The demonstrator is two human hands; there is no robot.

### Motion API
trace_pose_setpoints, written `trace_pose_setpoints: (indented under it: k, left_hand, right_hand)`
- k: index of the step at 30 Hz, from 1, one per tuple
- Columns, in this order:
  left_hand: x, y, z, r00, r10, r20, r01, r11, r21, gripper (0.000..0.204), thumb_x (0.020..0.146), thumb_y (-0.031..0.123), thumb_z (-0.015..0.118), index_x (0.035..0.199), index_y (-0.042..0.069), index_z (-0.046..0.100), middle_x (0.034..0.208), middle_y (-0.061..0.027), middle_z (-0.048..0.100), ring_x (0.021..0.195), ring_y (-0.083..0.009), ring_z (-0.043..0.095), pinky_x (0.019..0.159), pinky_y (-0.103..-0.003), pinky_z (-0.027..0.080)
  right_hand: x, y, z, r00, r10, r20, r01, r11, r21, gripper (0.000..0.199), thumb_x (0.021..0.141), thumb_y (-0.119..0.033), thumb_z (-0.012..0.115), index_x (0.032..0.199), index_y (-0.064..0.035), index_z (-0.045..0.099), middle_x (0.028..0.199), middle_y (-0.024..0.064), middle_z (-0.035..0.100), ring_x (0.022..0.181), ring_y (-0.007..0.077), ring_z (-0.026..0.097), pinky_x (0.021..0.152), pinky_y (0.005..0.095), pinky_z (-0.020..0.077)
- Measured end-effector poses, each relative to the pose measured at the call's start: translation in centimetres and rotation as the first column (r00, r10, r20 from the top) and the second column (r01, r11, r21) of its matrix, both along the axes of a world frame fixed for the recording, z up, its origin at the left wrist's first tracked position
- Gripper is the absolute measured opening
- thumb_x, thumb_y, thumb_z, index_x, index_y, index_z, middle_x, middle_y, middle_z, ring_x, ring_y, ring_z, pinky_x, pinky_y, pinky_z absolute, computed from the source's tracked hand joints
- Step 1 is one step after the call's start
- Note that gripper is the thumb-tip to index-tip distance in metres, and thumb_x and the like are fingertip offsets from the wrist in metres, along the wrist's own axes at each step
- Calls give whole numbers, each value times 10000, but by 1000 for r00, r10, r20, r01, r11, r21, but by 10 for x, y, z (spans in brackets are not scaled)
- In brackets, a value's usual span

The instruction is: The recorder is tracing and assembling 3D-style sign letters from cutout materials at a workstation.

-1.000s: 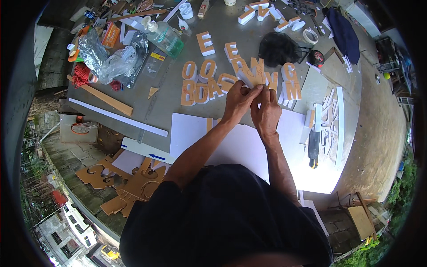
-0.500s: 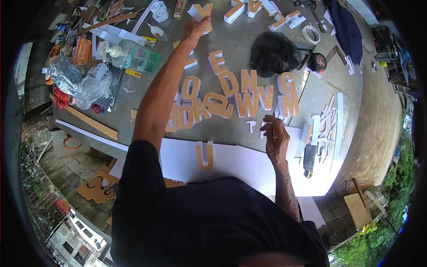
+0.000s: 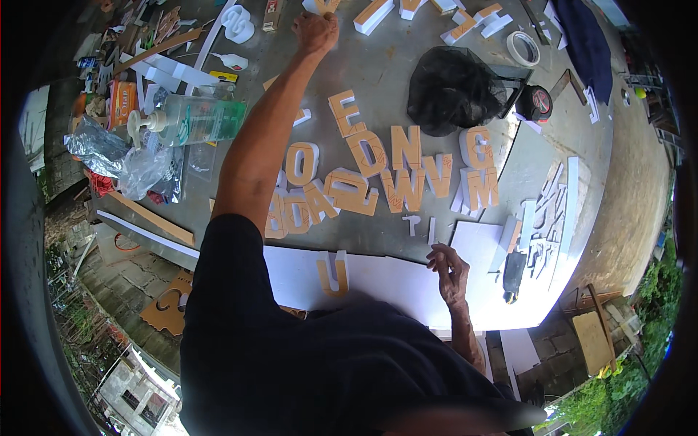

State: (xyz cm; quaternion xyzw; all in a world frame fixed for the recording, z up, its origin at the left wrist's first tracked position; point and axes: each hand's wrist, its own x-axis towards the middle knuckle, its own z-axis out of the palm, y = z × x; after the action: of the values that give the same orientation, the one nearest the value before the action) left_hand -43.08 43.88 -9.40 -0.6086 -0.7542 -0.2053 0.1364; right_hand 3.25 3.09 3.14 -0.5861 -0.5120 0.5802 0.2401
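Observation:
My left hand (image 3: pixel 317 33) is stretched to the far edge of the view, its fingers closed at the lower end of a block letter (image 3: pixel 320 6) with a brown face and white sides; the picture's top cuts that letter off. Over a white sheet (image 3: pixel 385 280) at the near edge, my right hand (image 3: pixel 449 275) hovers with loosely bent fingers and nothing visible in them. Just beyond it lie two small white offcuts (image 3: pixel 411 225). A U-shaped letter (image 3: pixel 333 275) rests on the sheet close to my body. Several more block letters (image 3: pixel 404 190) crowd the middle of the table.
At the left are a pump bottle (image 3: pixel 193 122), clear plastic bags (image 3: pixel 149 171) and scraps. Black mesh (image 3: pixel 454 91), a tape roll (image 3: pixel 523 49) and a tape measure (image 3: pixel 536 103) lie far right. A black-handled tool (image 3: pixel 515 276) lies near white strips (image 3: pixel 549 218) at the right.
My left hand has moved a little farther away along with the letter. My right hand has drawn back toward me from the small offcuts. The whole view has shifted slightly.

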Motion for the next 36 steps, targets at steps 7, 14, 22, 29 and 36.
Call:
trace_pose_setpoints:
  k: [7,14,22,29,36]
  left_hand:
    - [34,-7,49,928,170,332,-50,939,-341,555,927,466,487,882,-25,742,937,-253,720,1024,-429,663,932,-564,483]
    - [54,-33,70,936,234,262,-232,972,-38,574,920,523,580,1005,-29,712,1049,-232,705,1081,-410,651,906,-495,522]
    - [115,-27,70,965,-203,168,228,962,-149,551,855,483,717,1145,16,682,1205,-195,680,1207,-372,597,959,-469,503]
    - [69,1,73,342,158,926,56,981,-188,326,898,202,696,1158,6,693,1055,-192,731,868,-311,746,768,-373,622]
    - [63,7,48,556,-35,831,173,982,-75,373,905,275,703,1080,-53,671,949,-163,727,817,-249,750,710,-334,603]
  right_hand:
    - [24,-16,-16,996,-68,-60,61,991,-117,349,1070,-313,518,1138,-3,664,837,91,700,733,154,657,652,289,515]
    - [32,-23,-22,988,-93,-127,78,990,-119,414,1063,-370,518,1124,11,665,836,95,702,724,159,658,634,291,511]
    - [34,-23,-21,975,-166,-151,141,976,-166,440,1054,-402,533,1112,11,672,842,97,702,735,167,662,636,294,516]
    - [42,-26,-26,971,-170,-170,134,970,-204,499,1043,-444,525,1103,33,660,824,130,692,719,208,676,621,315,537]
    - [44,-20,-29,955,-192,-224,133,957,-256,427,1057,-388,529,1100,14,665,836,109,703,723,186,685,604,298,551]
